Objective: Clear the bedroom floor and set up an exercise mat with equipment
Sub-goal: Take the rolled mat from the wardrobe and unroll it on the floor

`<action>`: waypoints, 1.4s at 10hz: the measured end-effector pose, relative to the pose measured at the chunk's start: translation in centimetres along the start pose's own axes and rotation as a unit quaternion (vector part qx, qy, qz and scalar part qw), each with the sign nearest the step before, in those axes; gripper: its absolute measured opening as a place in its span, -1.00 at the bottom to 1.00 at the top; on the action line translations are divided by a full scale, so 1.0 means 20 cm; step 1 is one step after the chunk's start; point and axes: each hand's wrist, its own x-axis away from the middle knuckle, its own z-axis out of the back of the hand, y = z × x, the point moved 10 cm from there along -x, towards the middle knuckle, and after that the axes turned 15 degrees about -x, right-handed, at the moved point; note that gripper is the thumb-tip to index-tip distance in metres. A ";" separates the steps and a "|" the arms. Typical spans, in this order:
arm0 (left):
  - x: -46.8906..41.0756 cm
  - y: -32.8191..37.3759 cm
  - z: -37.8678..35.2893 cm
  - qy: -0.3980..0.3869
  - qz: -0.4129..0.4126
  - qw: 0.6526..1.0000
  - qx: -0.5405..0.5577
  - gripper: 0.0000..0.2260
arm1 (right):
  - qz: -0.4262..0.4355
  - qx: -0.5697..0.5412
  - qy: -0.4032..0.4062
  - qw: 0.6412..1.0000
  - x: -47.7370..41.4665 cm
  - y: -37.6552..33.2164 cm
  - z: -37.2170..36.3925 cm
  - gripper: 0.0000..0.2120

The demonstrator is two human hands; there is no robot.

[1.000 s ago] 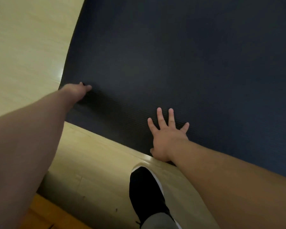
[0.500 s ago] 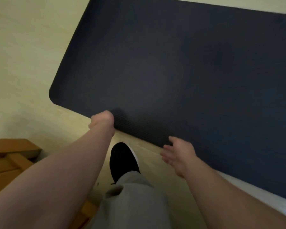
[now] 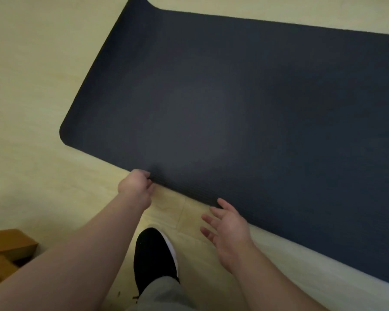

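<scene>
Dark navy ribbed foam exercise mat (image 3: 234, 104): unrolled flat on pale wood floor (image 3: 32, 86). Left hand (image 3: 137, 182): pinching near long edge. Right hand (image 3: 228, 225): fingers spread, holding nothing, beside edge. Risk: one-sided tug likely skews or ripples mat.

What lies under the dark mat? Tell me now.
The dark mat lies on the pale floor; the left hand pinches its near edge. Anything else beneath is covered.
</scene>
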 end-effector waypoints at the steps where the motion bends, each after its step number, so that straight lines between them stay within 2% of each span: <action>1: -0.02 0.13 -0.13 -0.086 -0.027 0.995 0.045 -0.71 | 0.028 0.004 -0.006 1.000 -0.03 -0.11 -0.06 -0.54; 2: -0.01 0.17 -0.19 -0.106 -0.029 0.990 0.086 -0.90 | 0.041 0.003 -0.028 0.999 0.00 -0.19 -0.16 -0.55; 3: 0.07 0.08 -0.30 -0.139 0.026 0.989 0.053 -0.86 | 0.026 0.000 -0.003 1.000 0.03 -0.15 -0.17 -0.56; 4: 0.15 0.09 -0.42 -0.189 0.020 0.978 0.081 -0.74 | 0.054 -0.006 0.007 0.999 0.01 -0.21 -0.15 -0.48; 5: 0.18 0.12 -0.49 -0.226 -0.019 0.968 0.110 -0.67 | 0.084 0.041 -0.002 0.996 -0.04 -0.33 -0.20 -0.43; 7: 0.33 0.11 -0.48 -0.202 -0.045 0.978 0.014 -0.65 | 0.078 0.073 0.035 0.994 0.09 -0.33 -0.04 -0.48; 8: 0.59 0.24 -0.48 -0.209 -0.074 0.973 -0.065 -0.65 | 0.093 0.063 0.050 0.992 0.26 -0.43 0.11 -0.52; 9: 0.95 0.39 -0.46 -0.237 -0.137 0.944 -0.183 -0.79 | 0.112 0.036 0.034 0.992 0.53 -0.60 0.19 -0.59; 10: 1.50 0.50 -0.46 -0.293 -0.201 0.897 -0.263 -0.87 | 0.181 0.002 0.012 0.983 0.94 -0.86 0.27 -0.60; 11: 2.10 0.53 -0.39 -0.345 -0.271 0.843 -0.310 -0.87 | 0.233 -0.042 0.000 0.972 1.43 -1.04 0.36 -0.63; 12: 2.56 0.49 -0.31 -0.383 -0.314 0.818 -0.291 -0.86 | 0.299 -0.078 0.020 0.951 1.84 -1.17 0.51 -0.67; 14: 3.17 0.16 -0.14 -0.446 -0.282 0.827 -0.193 -0.89 | 0.357 -0.193 -0.019 0.914 2.45 -1.17 0.94 -0.70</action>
